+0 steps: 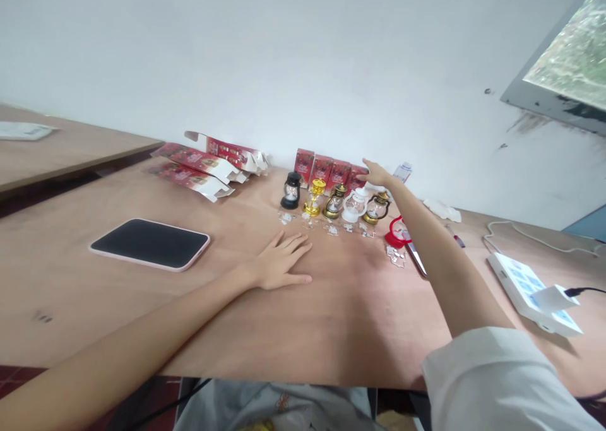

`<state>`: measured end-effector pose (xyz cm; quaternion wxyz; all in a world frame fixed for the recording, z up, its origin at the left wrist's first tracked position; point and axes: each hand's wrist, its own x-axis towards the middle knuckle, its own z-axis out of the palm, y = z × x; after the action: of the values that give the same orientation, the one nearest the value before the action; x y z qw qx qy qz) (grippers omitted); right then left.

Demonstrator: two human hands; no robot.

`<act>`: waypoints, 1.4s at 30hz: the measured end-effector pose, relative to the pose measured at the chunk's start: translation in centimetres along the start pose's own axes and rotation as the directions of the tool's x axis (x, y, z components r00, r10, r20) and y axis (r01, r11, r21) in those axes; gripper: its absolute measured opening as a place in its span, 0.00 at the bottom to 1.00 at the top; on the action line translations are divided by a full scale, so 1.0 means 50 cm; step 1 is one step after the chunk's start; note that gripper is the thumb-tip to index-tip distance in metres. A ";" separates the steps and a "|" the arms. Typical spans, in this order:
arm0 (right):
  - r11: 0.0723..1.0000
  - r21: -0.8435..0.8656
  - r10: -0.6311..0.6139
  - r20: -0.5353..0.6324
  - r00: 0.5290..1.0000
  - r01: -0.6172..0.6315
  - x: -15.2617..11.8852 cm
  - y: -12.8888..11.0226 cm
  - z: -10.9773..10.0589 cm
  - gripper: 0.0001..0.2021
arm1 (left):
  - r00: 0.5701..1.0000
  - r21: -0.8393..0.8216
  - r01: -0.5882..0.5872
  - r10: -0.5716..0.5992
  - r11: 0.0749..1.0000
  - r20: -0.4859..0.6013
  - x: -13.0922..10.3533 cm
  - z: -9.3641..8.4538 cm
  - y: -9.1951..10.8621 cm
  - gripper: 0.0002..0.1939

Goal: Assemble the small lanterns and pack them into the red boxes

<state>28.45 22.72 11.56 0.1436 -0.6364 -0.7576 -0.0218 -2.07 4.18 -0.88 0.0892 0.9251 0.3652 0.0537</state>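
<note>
Pale wall behind the counter; right hand at the end red box, its grip unclear, forearm partly hiding the red lantern; left hand flat, fingers spread.

The person is wearing a pale, whitish short-sleeved top and, across the lap, light grey-blue cloth that is showing a small orange-brown flower.

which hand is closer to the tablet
Your left. The left hand lies palm down on the table, just right of the tablet; the right hand is farther off, over by the upright red boxes near the wall.
</note>
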 end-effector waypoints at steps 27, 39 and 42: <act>0.467 0.884 0.285 -0.172 0.943 0.020 -0.386 -0.008 -0.008 0.21 | 0.999 -0.067 0.022 -0.020 0.998 0.027 0.000 -0.012 0.001 0.41; 0.244 0.970 -0.151 0.023 0.988 0.014 -0.490 -0.280 0.187 0.10 | 0.845 -0.900 -0.139 -0.425 0.413 -0.325 0.004 -0.019 0.048 0.30; 0.725 0.636 -0.208 -0.165 0.964 0.265 -0.493 -0.222 0.170 0.14 | 0.738 -0.869 -0.180 -0.521 0.461 -0.430 0.006 -0.027 0.054 0.31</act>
<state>19.75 -1.17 -0.97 0.3832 -0.4432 -0.7856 0.1993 -0.28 2.64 1.02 0.4190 0.6196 0.3897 0.5373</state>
